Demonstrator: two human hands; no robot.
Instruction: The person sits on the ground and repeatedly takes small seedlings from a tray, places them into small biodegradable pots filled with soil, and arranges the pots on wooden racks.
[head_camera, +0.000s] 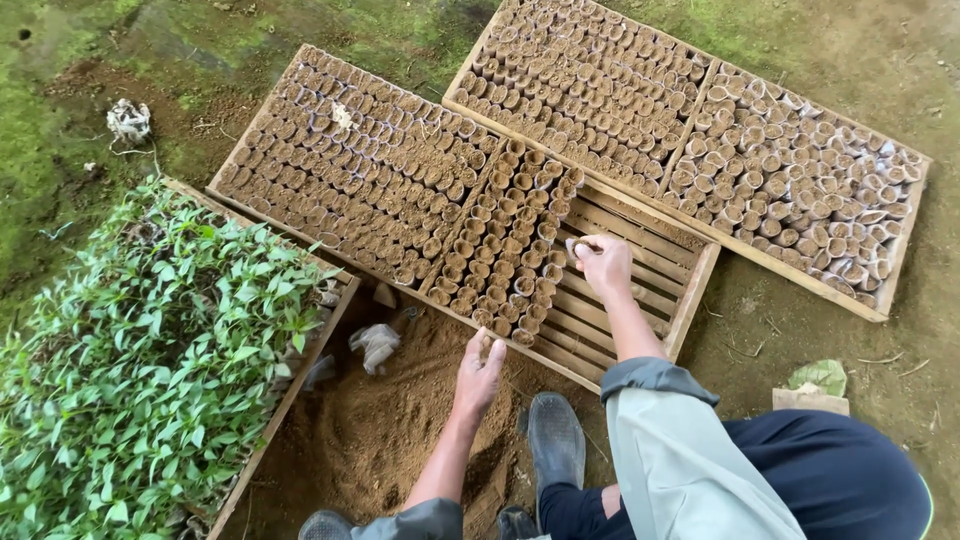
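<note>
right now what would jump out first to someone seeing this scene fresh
The wooden trays packed with rows of small soil-filled pots across the top. At left, a tray of green seedlings. In the middle, the right hand sets a pot into the half-filled tray while the left hand rests on the soil pile.

seedling tray (340, 300) cut off at left, left hand (480, 370) fingertips hidden
</note>
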